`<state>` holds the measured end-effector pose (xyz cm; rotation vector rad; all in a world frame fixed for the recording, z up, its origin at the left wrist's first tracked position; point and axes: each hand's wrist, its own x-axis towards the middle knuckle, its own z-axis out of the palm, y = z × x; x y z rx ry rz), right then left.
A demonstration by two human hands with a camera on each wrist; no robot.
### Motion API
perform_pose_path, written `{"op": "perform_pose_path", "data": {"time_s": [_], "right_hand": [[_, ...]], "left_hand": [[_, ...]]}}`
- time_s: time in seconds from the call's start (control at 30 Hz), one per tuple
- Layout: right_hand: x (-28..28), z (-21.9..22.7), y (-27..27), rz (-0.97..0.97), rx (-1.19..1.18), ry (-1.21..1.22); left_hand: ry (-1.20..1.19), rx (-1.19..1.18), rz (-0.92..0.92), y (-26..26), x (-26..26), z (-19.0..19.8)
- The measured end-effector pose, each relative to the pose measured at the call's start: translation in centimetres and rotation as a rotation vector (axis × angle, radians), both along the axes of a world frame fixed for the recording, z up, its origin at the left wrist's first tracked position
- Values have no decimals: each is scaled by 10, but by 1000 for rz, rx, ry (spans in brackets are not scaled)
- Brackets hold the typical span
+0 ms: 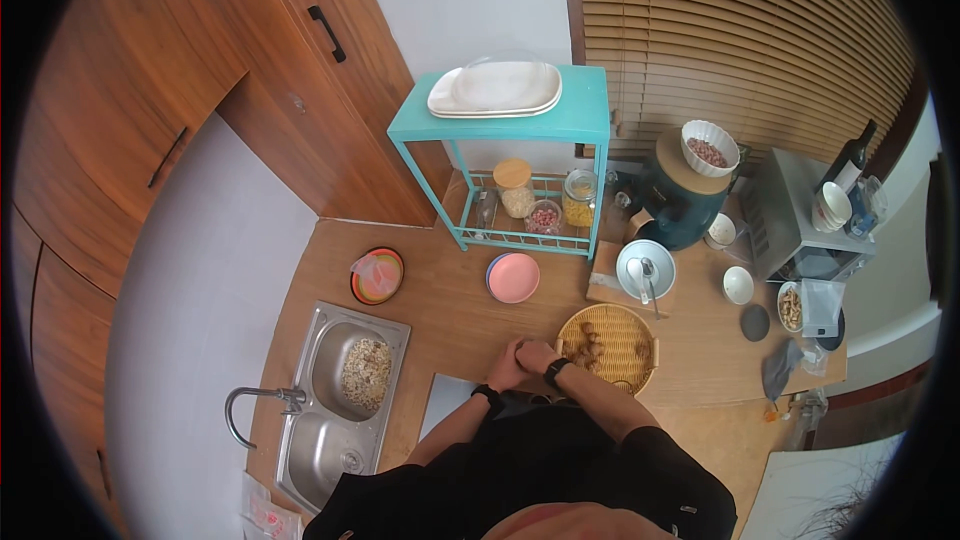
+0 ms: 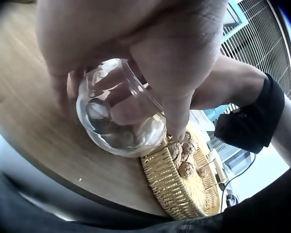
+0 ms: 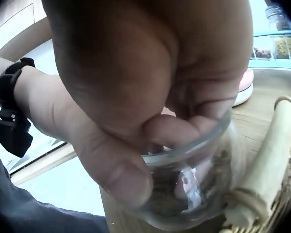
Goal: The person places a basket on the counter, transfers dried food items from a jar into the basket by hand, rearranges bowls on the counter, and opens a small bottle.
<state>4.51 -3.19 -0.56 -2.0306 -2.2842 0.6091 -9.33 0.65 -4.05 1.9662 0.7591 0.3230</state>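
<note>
My left hand grips a clear round glass bowl, its thumb on the near wall in the right wrist view and its fingers round the far side. The bowl is hidden beneath the hands in the head view. My right hand is over the bowl's mouth, with curled fingers dipping inside the rim; I cannot tell whether they hold anything. Right beside the bowl is a woven basket with wooden handles. Several walnuts lie in the basket.
Left is a double sink with pale, mixed bits in one basin. Pink bowls and stacked coloured plates are behind the hands. A teal shelf stands at the back. A light-blue bowl with spoons sits beyond the basket.
</note>
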Motion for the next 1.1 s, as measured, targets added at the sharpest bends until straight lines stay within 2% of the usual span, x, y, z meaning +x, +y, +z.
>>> {"op": "perform_pose_path", "data": {"time_s": [0.07, 0.17, 0.3, 0.4, 0.47, 0.5, 0.57, 0.63, 0.67, 0.73, 0.9, 0.97, 1.0, 1.03, 1.1], "right_hand": [[0, 1, 6, 64, -119, -11], [-3, -9, 16, 12, -214, 9], [-3, -20, 18, 63, -198, 4], [11, -7, 1, 88, -85, -9], [21, 37, -21, -32, 193, 264], [28, 79, -34, -172, 184, 303], [56, 95, -53, -229, 141, 84], [85, 42, -70, -393, 169, -11], [90, 39, -82, -407, 158, -6], [100, 33, -98, -551, 201, -172], [107, 0, -108, -623, 147, -99], [99, -6, -97, -655, 137, -102], [91, 0, -92, -634, 165, -89], [80, 32, -85, -611, 194, -79], [64, 74, -72, -304, 74, 37]], "left_hand": [[-92, -65, 21, 1, 2, -4], [-81, -79, 16, 3, 2, -7], [-100, -58, -1, 5, -2, -10], [-62, -81, -4, 7, 2, -13], [-65, -303, -17, 3, 3, 5], [-63, -307, -28, 1, 5, 10], [38, -87, 37, -2, 5, 20], [52, -121, 29, -4, 6, 34], [56, -149, 36, -5, 6, 35], [61, -171, 35, -6, 6, 35], [49, -146, 1, -9, 9, 30], [41, -228, 77, -9, 9, 27], [54, -227, 51, -9, 10, 25], [55, -222, 55, -7, 11, 23], [68, -221, 40, -6, 12, 28]]}}
